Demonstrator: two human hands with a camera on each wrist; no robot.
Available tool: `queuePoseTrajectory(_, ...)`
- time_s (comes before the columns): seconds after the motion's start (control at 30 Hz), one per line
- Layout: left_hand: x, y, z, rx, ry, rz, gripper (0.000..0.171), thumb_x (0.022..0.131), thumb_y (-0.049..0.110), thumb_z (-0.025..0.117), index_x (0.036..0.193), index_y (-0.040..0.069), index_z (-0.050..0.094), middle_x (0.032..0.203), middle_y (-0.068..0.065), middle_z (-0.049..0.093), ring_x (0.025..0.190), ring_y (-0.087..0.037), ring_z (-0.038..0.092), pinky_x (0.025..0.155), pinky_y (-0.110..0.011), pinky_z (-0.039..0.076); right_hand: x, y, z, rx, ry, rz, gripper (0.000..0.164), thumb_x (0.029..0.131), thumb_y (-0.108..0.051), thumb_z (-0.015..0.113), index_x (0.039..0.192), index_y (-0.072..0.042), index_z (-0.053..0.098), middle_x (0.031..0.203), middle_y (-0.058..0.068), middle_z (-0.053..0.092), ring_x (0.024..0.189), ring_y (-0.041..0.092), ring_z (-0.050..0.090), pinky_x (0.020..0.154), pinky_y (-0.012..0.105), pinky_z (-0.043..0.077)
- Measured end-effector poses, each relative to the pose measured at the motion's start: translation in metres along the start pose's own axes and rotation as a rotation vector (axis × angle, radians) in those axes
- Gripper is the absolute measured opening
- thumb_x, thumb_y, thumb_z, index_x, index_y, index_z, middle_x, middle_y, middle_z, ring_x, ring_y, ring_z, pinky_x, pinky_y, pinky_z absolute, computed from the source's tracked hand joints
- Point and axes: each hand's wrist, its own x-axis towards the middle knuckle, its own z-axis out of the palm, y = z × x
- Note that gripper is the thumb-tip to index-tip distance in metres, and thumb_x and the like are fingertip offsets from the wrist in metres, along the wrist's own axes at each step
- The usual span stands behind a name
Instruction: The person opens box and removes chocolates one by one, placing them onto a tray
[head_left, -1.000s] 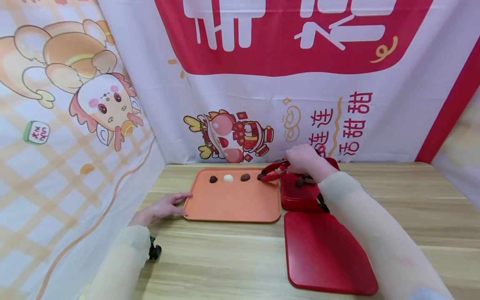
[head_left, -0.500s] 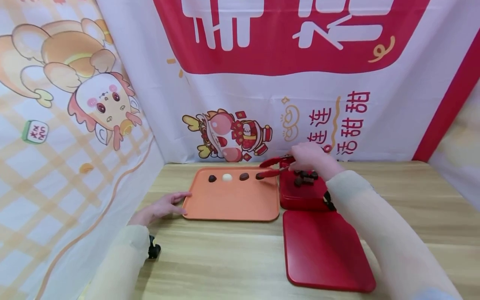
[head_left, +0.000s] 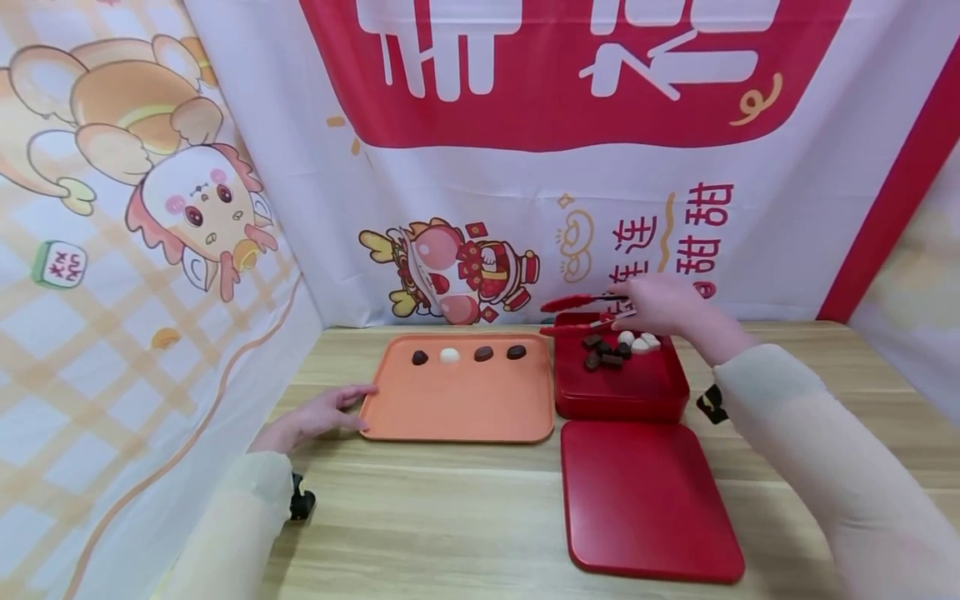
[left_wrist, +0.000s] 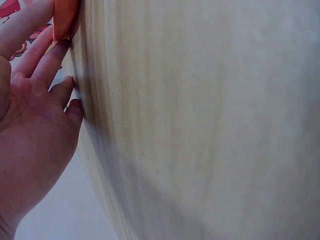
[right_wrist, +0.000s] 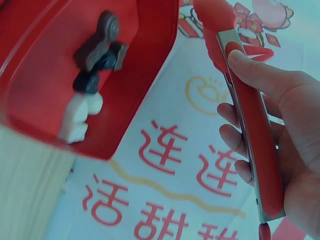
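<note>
My right hand [head_left: 663,304] grips red-tipped tongs [right_wrist: 255,140], their two arms spread with nothing between the tips. The tongs hang over the back left corner of a red box [head_left: 621,407]. Inside the box lie dark chocolates [head_left: 611,361] and white chocolates [head_left: 643,342]. My left hand [head_left: 330,411] touches the left edge of an orange tray [head_left: 457,408], its thumb and fingers spread. In the left wrist view, its fingertips meet the tray's rim. Along the tray's back sits a row of several chocolates, with a dark oval chocolate [head_left: 516,352] at the right end.
A flat red lid [head_left: 648,500] lies on the wooden table [head_left: 420,517] in front of the box. The box stands just right of the tray. A printed cloth [head_left: 450,192] hangs right behind them, and another printed cloth [head_left: 165,333] rises on the left.
The tongs opened and let go of the dark oval chocolate at the row's right end. My right hand then moved right with them, over the box. My left hand has stayed at the tray.
</note>
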Motion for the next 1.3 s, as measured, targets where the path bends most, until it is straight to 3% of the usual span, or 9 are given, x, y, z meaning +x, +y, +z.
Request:
queuePoseTrajectory(0.2,0.0,-0.001,0.0,0.007,0.002,0.004,0.076,0.084,0.016,0.077,0.148,0.003,0.039,0.153,-0.026,0.027,0.141,-0.043,0.021,0.111,-0.056,0.02,-0.017,0.012,-0.004,-0.011,0.024,0.007,0.068,0.082,-0.036,0.078,0.138,-0.005,0.055,0.113,0.018,0.067,0.084,0.026,0.063,0.065,0.041,0.053)
queuePoseTrajectory(0.47,0.001,-0.003,0.0,-0.012,0.001,0.003,0.075,0.084,0.014,0.077,0.148,0.003,0.039,0.153,-0.026,0.027,0.14,-0.043,0.021,0.111,-0.055,0.022,-0.037,0.024,-0.002,-0.019,0.049,0.002,0.069,0.078,-0.037,0.08,0.133,-0.002,0.057,0.116,0.019,0.065,0.099,0.033,0.061,0.082,0.053,0.05)
queuePoseTrajectory(0.67,0.002,-0.004,0.0,-0.032,-0.001,0.003,0.076,0.083,0.014,0.078,0.147,0.002,0.04,0.153,-0.026,0.027,0.14,-0.043,0.021,0.111,-0.055,0.022,-0.049,0.034,0.0,0.033,0.032,0.018,0.069,0.078,-0.04,0.08,0.131,-0.003,0.056,0.116,0.02,0.065,0.101,0.036,0.061,0.081,0.056,0.05)
queuePoseTrajectory(0.97,0.0,0.002,-0.001,-0.038,-0.006,0.013,0.075,0.083,0.011,0.076,0.147,0.001,0.038,0.152,-0.028,0.026,0.139,-0.045,0.022,0.11,-0.055,0.023,-0.066,0.05,0.003,0.011,0.005,0.032,0.075,0.073,-0.04,0.084,0.129,0.002,0.057,0.116,0.025,0.064,0.101,0.041,0.061,0.082,0.06,0.049)
queuePoseTrajectory(1.3,0.0,0.0,0.001,-0.005,-0.008,0.008,0.075,0.084,0.015,0.077,0.147,0.002,0.039,0.152,-0.027,0.027,0.14,-0.045,0.021,0.111,-0.055,0.022,-0.07,0.058,0.018,-0.003,-0.027,0.031,0.07,0.068,-0.042,0.086,0.121,-0.001,0.064,0.106,0.016,0.068,0.092,0.034,0.064,0.078,0.057,0.05)
